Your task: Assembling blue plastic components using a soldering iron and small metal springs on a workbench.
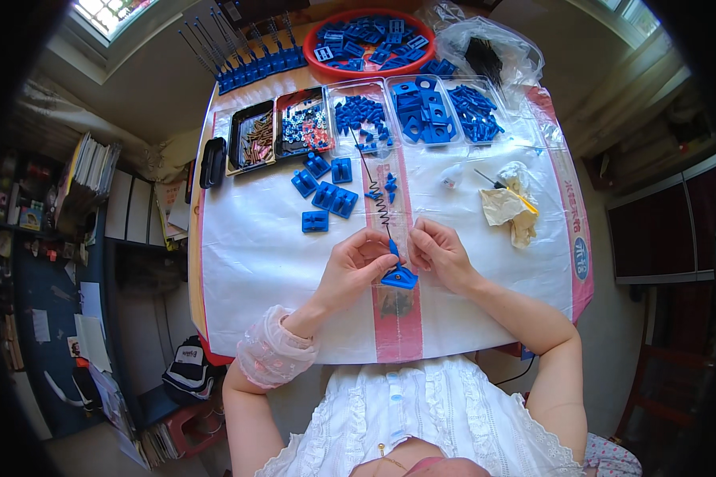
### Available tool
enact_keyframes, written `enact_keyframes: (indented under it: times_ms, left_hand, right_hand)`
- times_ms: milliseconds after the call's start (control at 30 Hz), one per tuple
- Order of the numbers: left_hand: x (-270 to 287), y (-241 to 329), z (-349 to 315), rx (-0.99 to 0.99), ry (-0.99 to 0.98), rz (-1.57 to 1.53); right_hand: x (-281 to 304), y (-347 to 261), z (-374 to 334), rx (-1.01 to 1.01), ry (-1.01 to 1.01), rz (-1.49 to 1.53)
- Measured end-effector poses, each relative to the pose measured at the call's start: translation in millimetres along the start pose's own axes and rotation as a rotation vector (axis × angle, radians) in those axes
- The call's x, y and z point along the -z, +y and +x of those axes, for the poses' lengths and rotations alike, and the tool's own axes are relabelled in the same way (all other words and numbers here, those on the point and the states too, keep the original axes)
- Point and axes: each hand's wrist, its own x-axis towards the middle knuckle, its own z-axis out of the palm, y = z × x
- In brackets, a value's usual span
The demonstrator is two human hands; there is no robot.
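Note:
Near the middle of the table, my left hand (358, 264) pinches a blue plastic base piece (400, 277) with a short blue stem. A thin dark coiled wire (380, 208) rises from that stem and leans away from me. Close by on the right, my right hand (441, 253) has its fingers curled together beside the piece; what they hold, if anything, is hidden. Several blue square bases (334, 199) lie beyond my left hand. A few small blue parts (390, 188) lie next to the wire.
Trays of brass-coloured screws (258, 141), small metal and red bits (304, 127) and blue parts (428, 107) line the back. Behind them are a red basin (310, 60) and a row of finished-looking wire pieces (258, 67). A screwdriver (492, 181) rests by crumpled paper (511, 211) at right.

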Motion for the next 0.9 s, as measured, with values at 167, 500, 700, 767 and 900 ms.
enact_keyframes:
  times_ms: [167,500,700,767,900]
  left_hand:
    - [-1.6,3.5,-0.3,0.012,-0.02,-0.047]
    - [0.2,1.7,0.3,-0.034,-0.05,-0.018]
    - [0.5,0.5,-0.9,-0.024,-0.027,0.005]
    - [1.4,-0.7,-1.4,-0.017,-0.025,0.027]
    - [0.6,-1.7,-2.1,-0.043,-0.032,0.058]
  right_hand:
    - [0.9,3.2,0.2,0.023,0.02,-0.004]
    - [-4.7,0.6,0.0,0.032,0.011,-0.024]
    - [-4.8,-3.6,-0.9,0.011,-0.014,-0.034]
    - [-5.9,-3.5,-1.6,0.014,-0.006,-0.041]
    - [-5.8,-0.6,-1.6,0.0,-0.003,-0.015]
